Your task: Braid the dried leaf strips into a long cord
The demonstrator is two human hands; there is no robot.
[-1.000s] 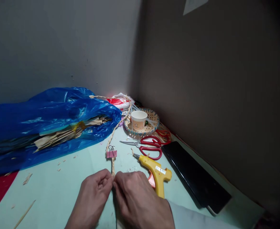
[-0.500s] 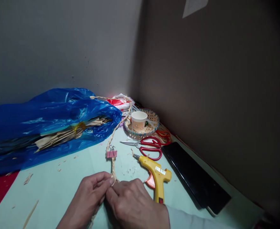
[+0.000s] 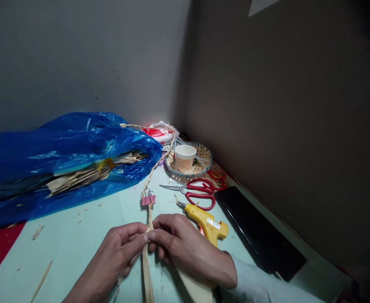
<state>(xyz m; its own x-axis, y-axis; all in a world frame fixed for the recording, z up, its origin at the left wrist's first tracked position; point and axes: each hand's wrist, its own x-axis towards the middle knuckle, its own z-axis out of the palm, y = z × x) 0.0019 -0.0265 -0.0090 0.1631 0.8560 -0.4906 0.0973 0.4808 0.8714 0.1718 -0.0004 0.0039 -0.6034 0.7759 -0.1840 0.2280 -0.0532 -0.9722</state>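
Observation:
A pale braid of dried plant strips (image 3: 150, 215) runs down the table from a pink binder clip (image 3: 148, 200) clamped on it. Just below the clip, my left hand (image 3: 121, 248) pinches the braid's working end from the left. From the right, my right hand (image 3: 178, 242) pinches the same spot, thumb and fingers closed on the strips. One flat strip (image 3: 147, 277) hangs straight down from between the fingertips. Another broad pale strip (image 3: 195, 288) shows under my right wrist. Past the clip, the braid's finished length curves back toward the wall.
A yellow glue gun (image 3: 208, 221), red-handled scissors (image 3: 200, 193) and a black tablet-like slab (image 3: 257, 231) lie to the right. Behind them, a woven basket (image 3: 203, 166) holds a paper cup (image 3: 185, 160). A blue plastic bag (image 3: 61, 130) with dried husk strips (image 3: 77, 179) lies left.
My right hand has turned and risen, its fingers now pinching level with my left fingertips. A flat strip hanging below the hands has come into view. The camera view has shifted slightly.

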